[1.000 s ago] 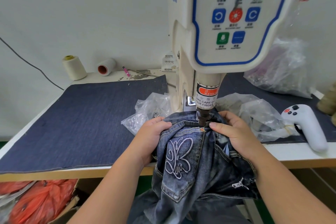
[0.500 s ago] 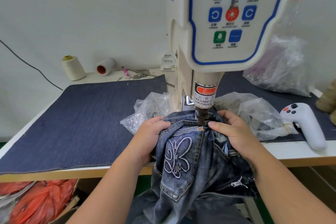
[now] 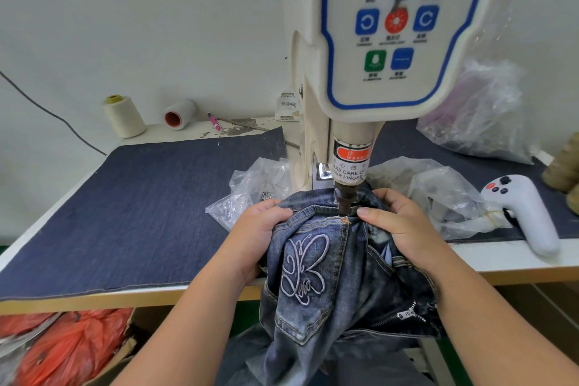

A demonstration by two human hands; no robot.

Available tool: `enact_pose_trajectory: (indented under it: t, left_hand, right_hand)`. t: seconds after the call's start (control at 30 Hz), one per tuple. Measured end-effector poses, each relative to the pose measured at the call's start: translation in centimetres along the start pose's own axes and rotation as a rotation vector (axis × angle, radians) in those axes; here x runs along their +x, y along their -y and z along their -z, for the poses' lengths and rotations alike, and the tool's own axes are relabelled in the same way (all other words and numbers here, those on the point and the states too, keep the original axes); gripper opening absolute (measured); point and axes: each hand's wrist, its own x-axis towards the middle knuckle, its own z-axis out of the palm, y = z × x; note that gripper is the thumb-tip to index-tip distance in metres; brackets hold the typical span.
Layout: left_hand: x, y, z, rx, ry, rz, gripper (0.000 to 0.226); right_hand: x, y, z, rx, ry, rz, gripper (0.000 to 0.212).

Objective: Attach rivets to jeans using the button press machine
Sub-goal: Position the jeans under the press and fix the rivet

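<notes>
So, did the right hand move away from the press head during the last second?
No. The right hand grips the jeans beside the press head, thumb equally close as before.

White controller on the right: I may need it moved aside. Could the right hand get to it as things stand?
Probably yes, once it lets go. The right hand grips the jeans at the press; the controller lies uncovered at the table edge beside it, with only a plastic bag between.
</notes>
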Motion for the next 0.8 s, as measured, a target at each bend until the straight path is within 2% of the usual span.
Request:
enact_pose_trajectory:
  t: [0.8]
  left_hand:
    - [0.08,0.07,0.17,0.021,0.002,0.0,0.019]
  right_hand:
    - [-0.22,0.34,-0.15,0.009,0.007,-0.004,0.013]
